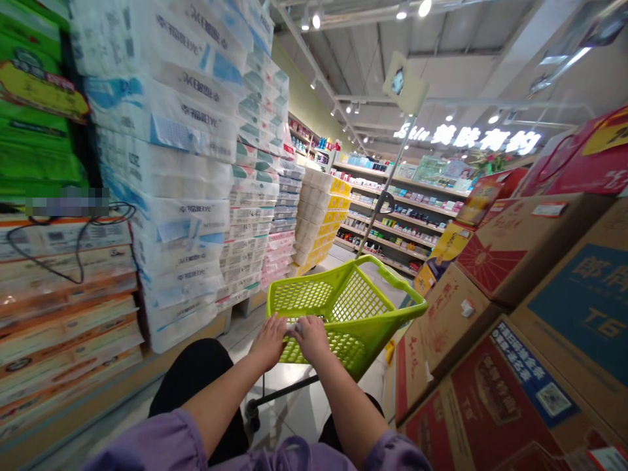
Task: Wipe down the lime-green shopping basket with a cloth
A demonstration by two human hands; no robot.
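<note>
A lime-green plastic shopping cart (pixel 392 314) with lattice walls stands in front of me, tilted in the picture. My left hand (pixel 269 341) is closed over its near edge, fingers pointing into the basket. Close beside it, my right hand (pixel 313 337) grips the same edge. A small greyish piece of the handle (pixel 293 327) shows between the two hands; the rest is under my fingers. Below the basket run a dark frame bar (pixel 289 390) and a black caster wheel (pixel 252 411). The visible part of the basket shows no goods.
Tall stacks of wrapped tissue packs (pixel 191 150) line the left side. Cardboard cartons (pixel 495 399) are piled close on the right. A pole with a sign (pixel 405 82) rises beyond the cart, before stocked shelves (pixel 392 222). Pale tiled floor (pixel 282 425) lies beneath.
</note>
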